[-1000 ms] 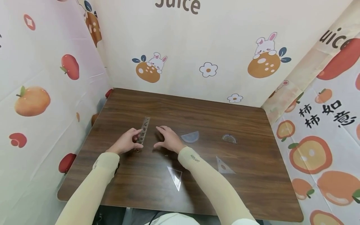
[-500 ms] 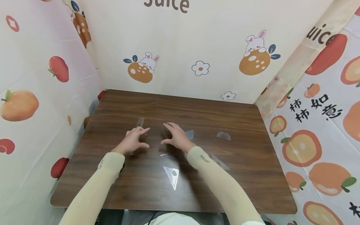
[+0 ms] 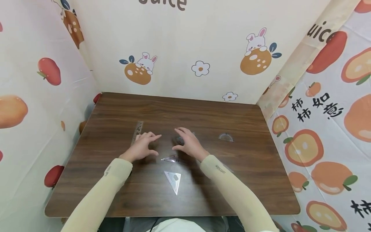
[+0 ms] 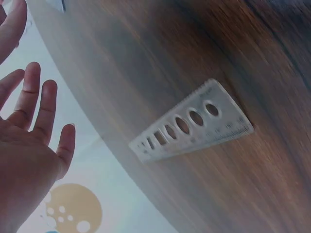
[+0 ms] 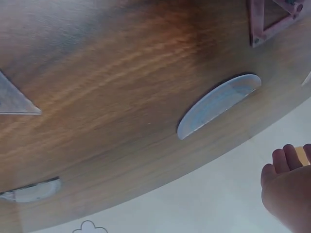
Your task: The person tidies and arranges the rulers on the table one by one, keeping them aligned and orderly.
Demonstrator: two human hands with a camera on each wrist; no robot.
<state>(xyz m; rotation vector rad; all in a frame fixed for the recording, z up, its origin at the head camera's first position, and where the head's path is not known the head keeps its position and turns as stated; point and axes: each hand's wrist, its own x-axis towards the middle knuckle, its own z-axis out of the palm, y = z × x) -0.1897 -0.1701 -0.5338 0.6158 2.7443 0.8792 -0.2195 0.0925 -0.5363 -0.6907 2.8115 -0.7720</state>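
Beside a clear ruler (image 3: 138, 128) with cut-out shapes, my left hand (image 3: 141, 148) hovers with fingers spread, holding nothing. Its lower end is hidden behind the hand in the head view; the left wrist view shows the ruler (image 4: 204, 134) lying flat, apart from the fingers. My right hand (image 3: 189, 144) hangs over the table, fingers extended, also holding nothing. Partly behind it lies a bluish half-round protractor (image 5: 218, 104). Between the hands rests a clear set square (image 3: 171, 159), and nearer the front edge another set square (image 3: 173, 182).
A smaller clear protractor (image 3: 226, 138) lies to the right on the brown wooden table (image 3: 246, 119). One more set square (image 5: 14, 99) appears in the right wrist view, mostly covered by the right sleeve in the head view. Printed curtains (image 3: 174, 38) enclose the back and sides.
My left hand has let go of the ruler and moved right, leaving it on the table. My right hand has shifted slightly right. The head view has turned a little to the right.
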